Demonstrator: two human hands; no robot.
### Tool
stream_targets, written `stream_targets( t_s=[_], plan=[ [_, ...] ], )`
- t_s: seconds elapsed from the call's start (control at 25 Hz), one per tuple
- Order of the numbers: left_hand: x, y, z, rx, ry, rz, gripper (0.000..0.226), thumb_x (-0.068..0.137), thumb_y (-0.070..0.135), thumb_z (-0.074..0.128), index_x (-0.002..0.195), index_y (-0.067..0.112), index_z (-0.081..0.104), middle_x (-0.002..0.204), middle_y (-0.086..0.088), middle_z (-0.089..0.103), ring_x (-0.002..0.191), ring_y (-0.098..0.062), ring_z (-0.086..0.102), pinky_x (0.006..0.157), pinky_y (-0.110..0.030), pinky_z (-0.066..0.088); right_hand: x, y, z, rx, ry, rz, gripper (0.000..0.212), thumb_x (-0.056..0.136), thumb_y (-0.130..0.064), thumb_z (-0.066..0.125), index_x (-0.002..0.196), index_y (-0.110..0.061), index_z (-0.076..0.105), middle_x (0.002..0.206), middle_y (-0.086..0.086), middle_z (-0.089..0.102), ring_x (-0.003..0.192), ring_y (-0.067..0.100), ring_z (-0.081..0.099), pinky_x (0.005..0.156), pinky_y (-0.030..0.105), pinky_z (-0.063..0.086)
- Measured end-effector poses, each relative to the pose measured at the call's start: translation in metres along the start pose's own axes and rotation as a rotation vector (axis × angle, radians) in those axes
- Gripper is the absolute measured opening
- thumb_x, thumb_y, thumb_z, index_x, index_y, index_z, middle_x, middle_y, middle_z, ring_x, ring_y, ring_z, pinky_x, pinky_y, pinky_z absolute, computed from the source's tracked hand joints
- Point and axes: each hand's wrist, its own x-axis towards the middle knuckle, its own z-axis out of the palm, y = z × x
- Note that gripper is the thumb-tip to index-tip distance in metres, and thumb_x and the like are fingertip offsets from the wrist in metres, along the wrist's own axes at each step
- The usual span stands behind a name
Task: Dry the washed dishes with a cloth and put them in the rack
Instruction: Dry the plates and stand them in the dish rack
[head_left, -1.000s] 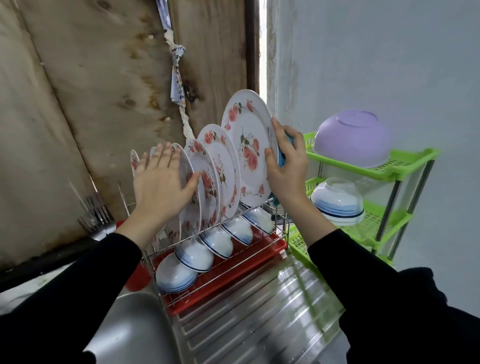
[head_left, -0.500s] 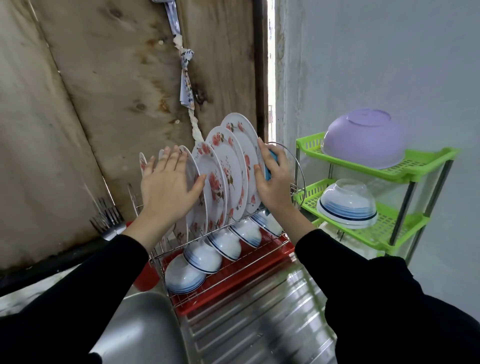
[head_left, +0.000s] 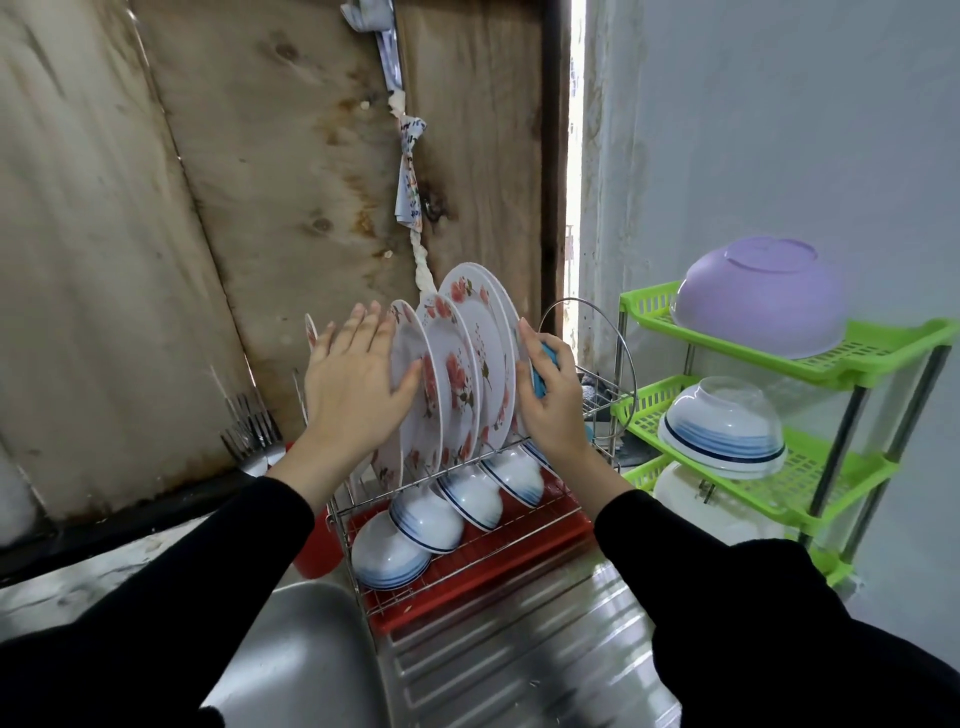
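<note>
Plates (head_left: 483, 353): floral, standing on edge in the upper tier of the rack (head_left: 415, 486), at the counter's back edge.
Left hand (head_left: 353, 395): fingers straight, palm flat against the leftmost plates.
Right hand (head_left: 550, 410): curled round a blue cloth (head_left: 543, 371), fingertips at the rightmost plate's rim.
Room: the rack's wire end loop is just right of that hand, with a green shelf (head_left: 883, 358) beyond.

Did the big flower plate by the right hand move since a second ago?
Yes. The end plate has come down: it stood well above its neighbours, and now sits lower in the wire rack, only just above them.
</note>
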Motion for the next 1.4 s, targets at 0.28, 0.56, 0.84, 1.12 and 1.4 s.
stream_targets(
  t_s=[0.28, 0.56, 0.84, 1.12, 1.4],
  plan=[
    [-0.010, -0.004, -0.010, -0.064, -0.025, 0.058, 0.072, 0.088, 0.046, 0.027, 0.148, 0.007, 0.034, 0.157, -0.010, 0.028, 0.147, -0.021, 0.020, 0.119, -0.034, 0.004, 0.003, -0.013, -0.008, 0.028, 0.110, 0.248, 0.054, 0.095, -0.004, 0.055, 0.143, -0.025, 0.041, 0.111, 0.005, 0.043, 0.091, 0.007, 0.049, 0.083, -0.002, 0.036],
    [-0.029, -0.006, -0.020, -0.129, -0.043, 0.048, 0.075, 0.086, 0.047, 0.025, 0.151, 0.010, 0.028, 0.159, -0.008, 0.022, 0.149, -0.020, 0.014, 0.117, -0.027, -0.003, -0.014, -0.029, -0.023, 0.046, 0.155, 0.386, 0.066, 0.084, -0.022, 0.074, 0.143, -0.022, 0.045, 0.117, 0.001, 0.040, 0.107, 0.011, 0.046, 0.086, -0.003, 0.033],
    [-0.073, -0.007, -0.028, -0.172, -0.025, 0.079, 0.074, 0.087, 0.047, 0.023, 0.147, 0.005, 0.036, 0.156, -0.012, 0.030, 0.147, -0.025, 0.023, 0.119, -0.037, 0.007, -0.070, -0.088, -0.030, 0.053, 0.182, 0.420, 0.050, 0.089, -0.010, 0.068, 0.136, -0.012, 0.051, 0.119, -0.001, 0.046, 0.101, -0.002, 0.046, 0.082, -0.007, 0.027],
    [-0.156, -0.031, -0.018, -0.114, -0.024, -0.027, 0.063, 0.087, 0.040, 0.034, 0.137, 0.005, 0.052, 0.145, -0.012, 0.048, 0.139, -0.027, 0.039, 0.116, -0.044, 0.012, -0.137, -0.117, 0.002, -0.048, 0.028, 0.244, 0.038, 0.086, -0.018, 0.065, 0.123, -0.008, 0.062, 0.121, 0.005, 0.061, 0.115, 0.016, 0.056, 0.101, 0.024, 0.044],
    [-0.251, -0.087, -0.007, -0.061, -0.182, -0.205, 0.065, 0.086, 0.039, 0.034, 0.138, 0.003, 0.049, 0.145, -0.017, 0.047, 0.137, -0.032, 0.041, 0.116, -0.046, 0.015, -0.215, -0.144, 0.067, -0.008, -0.223, 0.229, 0.039, 0.086, -0.028, 0.065, 0.121, -0.010, 0.064, 0.121, 0.002, 0.059, 0.112, 0.012, 0.054, 0.099, 0.018, 0.043]
  ],
)
